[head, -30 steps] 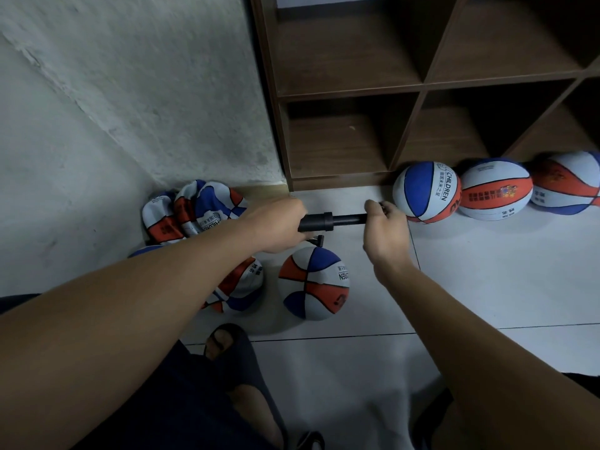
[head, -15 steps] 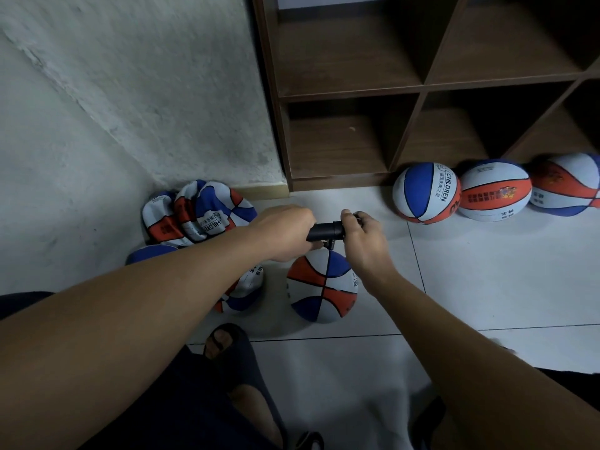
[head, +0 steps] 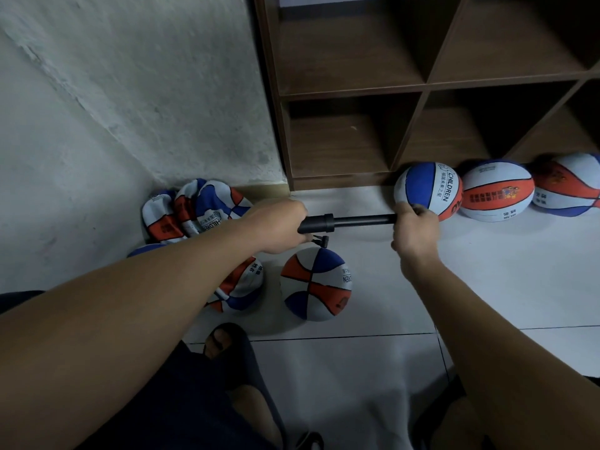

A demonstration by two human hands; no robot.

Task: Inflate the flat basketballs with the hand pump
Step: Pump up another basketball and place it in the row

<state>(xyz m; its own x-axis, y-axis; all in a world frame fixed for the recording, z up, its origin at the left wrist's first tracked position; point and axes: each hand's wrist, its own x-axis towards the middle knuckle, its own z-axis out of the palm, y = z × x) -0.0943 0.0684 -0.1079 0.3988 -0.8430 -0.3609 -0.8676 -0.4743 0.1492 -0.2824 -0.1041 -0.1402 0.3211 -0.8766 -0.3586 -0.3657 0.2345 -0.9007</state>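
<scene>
A black hand pump (head: 349, 221) lies level between my hands, its rod pulled far out. My left hand (head: 276, 227) grips the pump body. My right hand (head: 414, 233) is closed on the handle end. A short hose with the needle (head: 321, 241) drops from the body toward a red, white and blue basketball (head: 316, 284) on the floor; the needle's tip is hard to make out. A partly flat ball (head: 242, 285) lies left of it, half under my left arm.
A heap of flat balls (head: 194, 211) sits in the wall corner. Three round balls (head: 428, 191), (head: 496, 194), (head: 568, 185) line the base of a brown wooden shelf unit (head: 418, 89). My sandalled foot (head: 224, 342) rests on the white tiled floor (head: 503, 287).
My right hand pushed the handle in toward the pump body, then drew it back out to the right. My left hand and the ball stayed put.
</scene>
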